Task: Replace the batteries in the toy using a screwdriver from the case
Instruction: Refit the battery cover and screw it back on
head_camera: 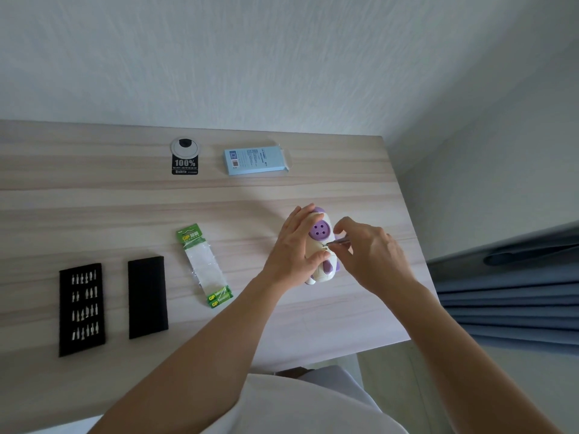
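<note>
"GP" reads on the green battery pack (203,264) at mid-tabletop (94,208). "100%" shows on a black sticker (185,166) near the far edge. We cannot read the blue box's (255,159) print. The toy (319,230) lies near the right edge. Our left hand (291,249) wraps it, fingers curled round its body. Our right hand (369,258) pinches the screwdriver (336,242), its tip on the toy.

The toy (319,242) is lying near the worktop's (94,208) right edge, the battery pack (203,264) and case (82,309) to its left, a box (255,160) behind.
</note>
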